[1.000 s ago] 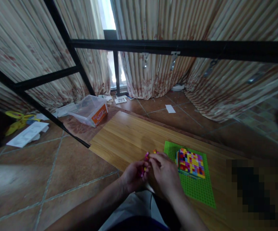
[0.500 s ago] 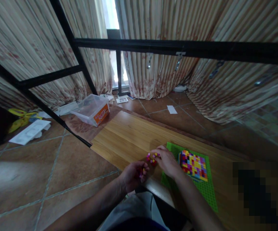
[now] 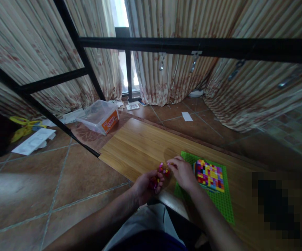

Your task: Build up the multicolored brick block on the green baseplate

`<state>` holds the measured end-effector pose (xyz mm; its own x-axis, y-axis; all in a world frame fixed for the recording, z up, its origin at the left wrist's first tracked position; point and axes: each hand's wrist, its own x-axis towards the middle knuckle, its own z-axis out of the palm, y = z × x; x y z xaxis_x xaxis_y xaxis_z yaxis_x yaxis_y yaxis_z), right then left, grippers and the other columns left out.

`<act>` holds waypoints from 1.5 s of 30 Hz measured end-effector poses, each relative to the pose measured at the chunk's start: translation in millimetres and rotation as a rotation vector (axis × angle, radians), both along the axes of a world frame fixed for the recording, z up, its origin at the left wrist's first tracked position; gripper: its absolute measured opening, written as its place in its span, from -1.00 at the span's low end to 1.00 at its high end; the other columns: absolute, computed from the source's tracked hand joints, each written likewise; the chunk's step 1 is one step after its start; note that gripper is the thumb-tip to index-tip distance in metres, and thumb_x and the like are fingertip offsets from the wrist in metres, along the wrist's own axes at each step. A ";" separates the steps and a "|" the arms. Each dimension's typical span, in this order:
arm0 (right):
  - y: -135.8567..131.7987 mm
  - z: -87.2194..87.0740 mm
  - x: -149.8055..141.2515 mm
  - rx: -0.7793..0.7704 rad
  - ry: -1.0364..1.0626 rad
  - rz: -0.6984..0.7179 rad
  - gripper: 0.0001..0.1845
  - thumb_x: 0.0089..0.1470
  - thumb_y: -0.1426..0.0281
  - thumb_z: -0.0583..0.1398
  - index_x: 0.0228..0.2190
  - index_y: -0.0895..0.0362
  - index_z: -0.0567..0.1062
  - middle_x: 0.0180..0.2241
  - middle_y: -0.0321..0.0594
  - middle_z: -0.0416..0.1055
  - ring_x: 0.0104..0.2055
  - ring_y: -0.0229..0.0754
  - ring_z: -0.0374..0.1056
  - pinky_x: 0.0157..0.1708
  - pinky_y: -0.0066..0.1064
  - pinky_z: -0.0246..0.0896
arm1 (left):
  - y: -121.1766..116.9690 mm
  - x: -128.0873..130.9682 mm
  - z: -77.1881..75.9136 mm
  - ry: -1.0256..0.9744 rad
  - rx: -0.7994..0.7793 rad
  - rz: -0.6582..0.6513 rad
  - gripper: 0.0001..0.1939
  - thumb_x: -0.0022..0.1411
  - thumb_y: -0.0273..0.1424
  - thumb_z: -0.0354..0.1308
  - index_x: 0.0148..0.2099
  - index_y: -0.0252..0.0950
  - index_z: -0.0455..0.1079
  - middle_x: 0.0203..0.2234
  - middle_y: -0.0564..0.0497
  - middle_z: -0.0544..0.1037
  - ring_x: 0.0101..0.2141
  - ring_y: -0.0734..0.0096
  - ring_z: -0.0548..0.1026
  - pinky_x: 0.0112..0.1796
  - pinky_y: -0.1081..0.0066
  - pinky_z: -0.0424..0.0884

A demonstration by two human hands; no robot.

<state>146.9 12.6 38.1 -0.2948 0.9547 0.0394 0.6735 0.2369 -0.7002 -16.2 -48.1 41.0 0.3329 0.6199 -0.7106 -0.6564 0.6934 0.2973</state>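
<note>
A green studded baseplate (image 3: 218, 205) lies on a wooden board (image 3: 140, 146). A block of many-coloured small bricks (image 3: 209, 175) stands on the baseplate. My left hand (image 3: 147, 184) is curled round a few small bricks at the board's near edge. My right hand (image 3: 182, 170) pinches at small loose bricks (image 3: 163, 170) just left of the baseplate, fingers closed. The two hands are close together, almost touching.
A clear plastic box with an orange label (image 3: 98, 120) sits at the board's far left corner. Black metal frame bars (image 3: 192, 47) cross overhead. White papers (image 3: 33, 141) and a yellow object (image 3: 22, 127) lie on the tiled floor to the left. Curtains hang behind.
My right hand has moved forward from my left hand toward the loose bricks beside the baseplate. The view has shifted slightly.
</note>
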 end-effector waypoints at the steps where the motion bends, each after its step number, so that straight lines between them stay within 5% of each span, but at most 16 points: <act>1: -5.5 4.4 -1.2 -0.015 0.083 -0.028 -0.80 0.12 0.46 0.12 -0.32 0.14 0.57 -0.27 -0.19 0.43 -0.23 -0.24 0.37 -0.16 -0.39 0.24 | 0.5 1.1 1.1 -0.009 0.006 0.001 -0.75 0.31 -0.40 -0.01 -0.35 -0.43 0.39 -0.50 -0.04 0.48 -0.55 0.58 0.44 -0.53 0.60 0.38; 4: -27.5 19.7 -13.2 -0.066 0.266 -0.007 -0.81 0.10 0.44 0.15 -0.29 0.09 0.57 -0.25 -0.22 0.44 -0.21 -0.24 0.38 -0.19 -0.41 0.28 | 3.2 5.3 5.0 -0.054 0.024 0.018 -0.81 0.29 -0.44 0.03 -0.28 -0.43 0.42 -0.49 -0.06 0.51 -0.51 0.52 0.49 -0.45 0.55 0.44; 10: -57.6 33.1 -36.6 0.028 0.206 0.083 -0.76 0.10 0.50 0.13 -0.29 0.03 0.59 -0.22 -0.23 0.44 -0.15 -0.23 0.37 -0.08 -0.35 0.24 | 1.9 8.7 0.4 -0.199 0.054 0.051 -0.88 0.20 -0.55 0.04 -0.30 -0.45 0.41 -0.53 -0.05 0.51 -0.51 0.46 0.51 -0.45 0.53 0.45; 17: -42.1 7.6 -11.7 0.072 0.043 -0.113 -0.84 0.12 0.42 0.13 -0.31 0.13 0.53 -0.31 -0.18 0.43 -0.25 -0.18 0.37 -0.20 -0.34 0.24 | -3.0 -6.6 -5.3 -0.121 0.018 0.030 -0.86 0.22 -0.56 0.02 -0.36 -0.45 0.38 -0.54 -0.03 0.50 -0.56 0.57 0.46 -0.49 0.60 0.42; 22: -36.1 -14.8 -15.5 0.047 -0.162 -0.084 -0.78 0.07 0.44 0.18 -0.20 0.14 0.51 -0.21 -0.13 0.40 -0.15 -0.12 0.35 -0.14 -0.34 0.19 | -1.0 -10.6 -1.9 -0.054 0.022 0.039 -0.86 0.22 -0.53 0.04 -0.39 -0.43 0.36 -0.56 -0.01 0.47 -0.59 0.60 0.42 -0.55 0.61 0.38; 31: -33.6 -24.0 -20.2 0.071 -0.192 -0.077 -0.81 0.13 0.50 0.10 -0.38 0.12 0.52 -0.33 -0.18 0.37 -0.30 -0.20 0.32 -0.28 -0.40 0.14 | -1.7 -9.5 -1.2 -0.001 0.013 0.032 -0.82 0.24 -0.50 0.02 -0.40 -0.43 0.37 -0.55 0.01 0.46 -0.60 0.60 0.41 -0.56 0.61 0.35; 38: -41.3 5.4 -21.1 0.075 0.054 -0.131 -0.87 0.11 0.42 0.16 -0.41 0.12 0.52 -0.36 -0.21 0.39 -0.28 -0.20 0.34 -0.23 -0.38 0.19 | -2.3 -4.8 -1.8 -0.054 0.039 0.061 -0.81 0.27 -0.49 0.01 -0.34 -0.44 0.41 -0.53 -0.05 0.50 -0.54 0.54 0.47 -0.46 0.57 0.44; 45: -65.4 27.9 -51.0 0.050 0.183 0.044 -0.83 0.10 0.44 0.17 -0.25 0.10 0.52 -0.23 -0.20 0.44 -0.17 -0.20 0.37 -0.14 -0.36 0.23 | 1.6 0.2 1.5 -0.244 0.097 0.193 -0.76 0.24 -0.56 -0.01 -0.12 -0.50 0.44 -0.44 -0.08 0.56 -0.43 0.47 0.55 -0.36 0.57 0.48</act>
<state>95.9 -52.8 66.0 -0.3200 0.9365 0.1436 0.5242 0.3013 -0.7965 -16.0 -46.5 42.5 0.3559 0.7488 -0.5590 -0.8328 0.5256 0.1739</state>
